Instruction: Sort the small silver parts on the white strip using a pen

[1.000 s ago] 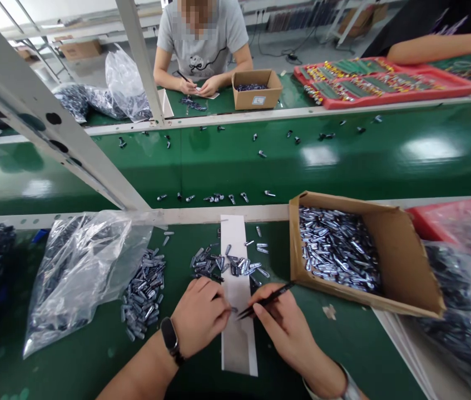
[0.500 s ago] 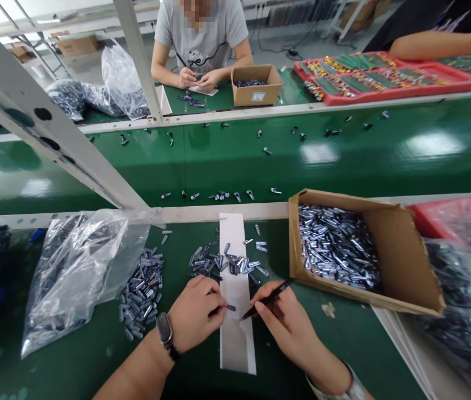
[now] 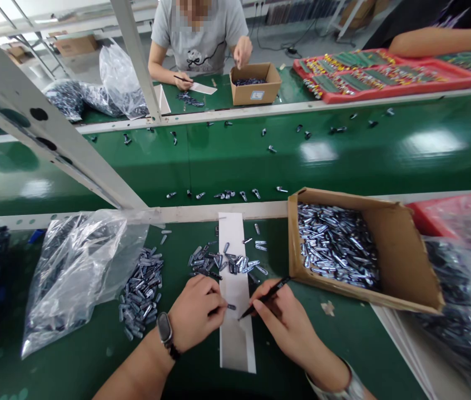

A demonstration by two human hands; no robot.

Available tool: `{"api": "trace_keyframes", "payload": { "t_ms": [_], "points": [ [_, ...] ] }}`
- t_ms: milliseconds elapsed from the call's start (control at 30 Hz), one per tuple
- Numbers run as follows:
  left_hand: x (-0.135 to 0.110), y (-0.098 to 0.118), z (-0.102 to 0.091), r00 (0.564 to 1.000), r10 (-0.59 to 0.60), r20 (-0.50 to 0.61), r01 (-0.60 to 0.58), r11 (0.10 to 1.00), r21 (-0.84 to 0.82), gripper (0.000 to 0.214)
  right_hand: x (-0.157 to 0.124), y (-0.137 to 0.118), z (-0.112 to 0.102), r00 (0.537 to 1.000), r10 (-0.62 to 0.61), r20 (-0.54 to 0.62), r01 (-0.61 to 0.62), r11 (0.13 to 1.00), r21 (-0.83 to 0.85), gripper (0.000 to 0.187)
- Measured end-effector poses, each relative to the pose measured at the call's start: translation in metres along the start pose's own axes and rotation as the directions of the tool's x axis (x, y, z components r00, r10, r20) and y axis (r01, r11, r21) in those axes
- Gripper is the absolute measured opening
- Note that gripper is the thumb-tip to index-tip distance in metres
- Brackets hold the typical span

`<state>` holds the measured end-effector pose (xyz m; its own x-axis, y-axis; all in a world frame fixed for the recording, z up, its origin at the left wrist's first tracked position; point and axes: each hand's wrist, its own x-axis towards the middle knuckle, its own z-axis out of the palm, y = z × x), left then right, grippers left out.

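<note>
Strip (image 3: 237,344) laid at centre; parts (image 3: 227,262) heaped across far end. Bag (image 3: 77,272) placed left, pile (image 3: 141,291) beside it, box (image 3: 402,261) right. Belt (image 3: 343,166) run behind. Over strip, tweezers (image 3: 266,297) and part (image 3: 231,306) held.

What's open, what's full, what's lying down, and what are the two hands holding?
Left hand: pinched on the small part.
Right hand: closed round the black tool.
Cardboard box: open, heaped with metal parts.
Plastic bag: lying crumpled.
White strip: lying flat.
</note>
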<state>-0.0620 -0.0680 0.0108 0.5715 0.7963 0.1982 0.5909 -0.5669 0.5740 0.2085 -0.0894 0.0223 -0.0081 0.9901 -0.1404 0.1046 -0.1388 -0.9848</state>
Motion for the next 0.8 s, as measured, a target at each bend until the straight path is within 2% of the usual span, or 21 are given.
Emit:
{"api": "trace_keyframes", "payload": {
  "t_ms": [167, 300, 433, 633, 800],
  "points": [
    [-0.001, 0.000, 0.001, 1.000, 0.004, 0.017, -0.004, 1.000, 0.022, 0.020, 0.000, 0.009, 0.003, 0.995, 0.072, -0.068, -0.066, 0.993, 0.095, 0.059],
    [-0.001, 0.002, 0.001, 1.000, 0.009, 0.005, -0.009, 1.000, 0.016, 0.020, -0.001, 0.016, 0.005, 0.992, 0.070, -0.106, -0.060, 0.993, 0.100, 0.057],
    [-0.001, 0.003, -0.001, 0.999, 0.007, 0.031, -0.007, 1.000, 0.026, 0.020, -0.001, 0.016, 0.003, 0.996, 0.058, -0.063, -0.054, 0.997, 0.062, 0.052],
    [-0.001, 0.004, -0.001, 1.000, 0.009, 0.023, -0.010, 1.000, 0.027, 0.019, -0.002, 0.015, 0.002, 0.996, 0.055, -0.069, -0.053, 0.998, 0.028, 0.055],
    [-0.001, 0.005, 0.000, 1.000, 0.008, 0.014, -0.008, 1.000, 0.027, 0.020, -0.002, 0.018, -0.003, 0.999, 0.047, -0.015, -0.046, 0.999, 0.028, 0.045]
  ]
}}
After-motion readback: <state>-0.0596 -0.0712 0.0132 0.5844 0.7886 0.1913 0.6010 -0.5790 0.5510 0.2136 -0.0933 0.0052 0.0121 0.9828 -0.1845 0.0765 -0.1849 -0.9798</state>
